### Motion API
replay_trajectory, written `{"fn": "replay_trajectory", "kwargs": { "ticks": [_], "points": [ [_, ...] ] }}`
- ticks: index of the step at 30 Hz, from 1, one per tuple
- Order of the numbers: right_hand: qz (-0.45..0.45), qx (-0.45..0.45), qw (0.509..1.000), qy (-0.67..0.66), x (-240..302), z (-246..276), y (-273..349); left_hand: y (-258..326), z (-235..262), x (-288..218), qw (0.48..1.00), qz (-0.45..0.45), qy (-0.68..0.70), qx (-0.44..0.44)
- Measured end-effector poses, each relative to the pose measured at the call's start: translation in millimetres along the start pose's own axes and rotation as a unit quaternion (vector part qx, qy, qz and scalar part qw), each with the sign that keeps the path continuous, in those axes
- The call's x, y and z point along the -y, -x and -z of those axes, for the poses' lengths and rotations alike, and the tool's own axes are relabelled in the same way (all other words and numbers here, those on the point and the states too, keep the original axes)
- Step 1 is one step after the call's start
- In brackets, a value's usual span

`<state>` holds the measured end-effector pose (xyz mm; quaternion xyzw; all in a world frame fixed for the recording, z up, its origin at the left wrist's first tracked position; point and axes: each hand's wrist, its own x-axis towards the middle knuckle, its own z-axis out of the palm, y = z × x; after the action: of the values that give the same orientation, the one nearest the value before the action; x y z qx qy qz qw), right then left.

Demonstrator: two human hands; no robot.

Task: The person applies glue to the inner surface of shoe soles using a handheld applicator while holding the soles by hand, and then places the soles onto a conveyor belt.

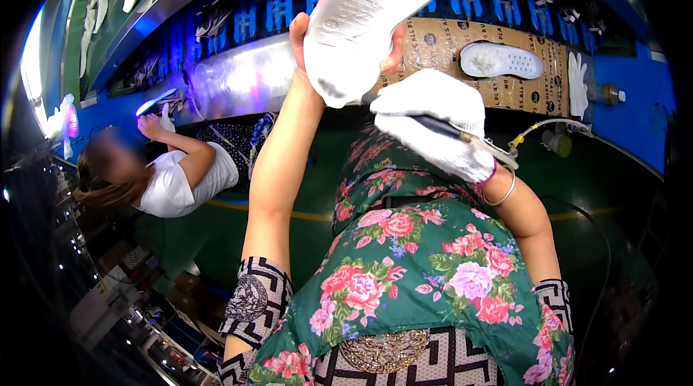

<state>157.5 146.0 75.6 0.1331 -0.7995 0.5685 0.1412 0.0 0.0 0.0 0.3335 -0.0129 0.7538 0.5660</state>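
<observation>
My left hand (299,38) is bare and grips a white foot-shaped shoe sole (354,32) from beneath, fingertips showing at both its edges. The sole is raised over the bench, with small holes toward its far end, which runs out of view. My right hand (433,115), in a white knit glove, is closed round a slim black-handled tool (431,125), the kind of which I cannot make out. Its tip lies close to the sole's near end; whether they touch I cannot tell. A second, pale sole (502,60) rests on the cardboard sheet to the right.
Brown cardboard (534,97) covers part of the bench. A white glove (577,84) and a small bottle (606,93) lie at its right. A hose with a yellow fitting (516,142) hangs near my right wrist. Shoes line a rack behind. A co-worker (191,177) handles a shoe at left.
</observation>
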Motion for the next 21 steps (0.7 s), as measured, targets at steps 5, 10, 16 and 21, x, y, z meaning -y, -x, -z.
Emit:
{"fn": "replay_trajectory", "kwargs": {
  "ticks": [5, 10, 16, 21],
  "points": [
    [0.149, 0.047, 0.966, 0.204, -8.4, -11.3, 16.2, -11.3, -28.1, 3.0, 0.939, 0.034, -0.029, -0.34],
    [0.104, 0.087, 0.99, 0.037, 9.5, -14.4, 20.5, -3.5, -19.3, 7.0, 0.983, 0.021, 0.069, -0.169],
    [0.098, 0.023, 0.99, 0.098, -7.5, -17.3, 27.0, -7.8, -19.7, 0.7, 0.986, 0.052, -0.001, -0.16],
    [0.011, 0.017, 0.999, -0.045, 7.2, -13.9, 19.4, -3.5, -22.8, 1.1, 0.981, 0.033, 0.015, -0.19]
  ]
}}
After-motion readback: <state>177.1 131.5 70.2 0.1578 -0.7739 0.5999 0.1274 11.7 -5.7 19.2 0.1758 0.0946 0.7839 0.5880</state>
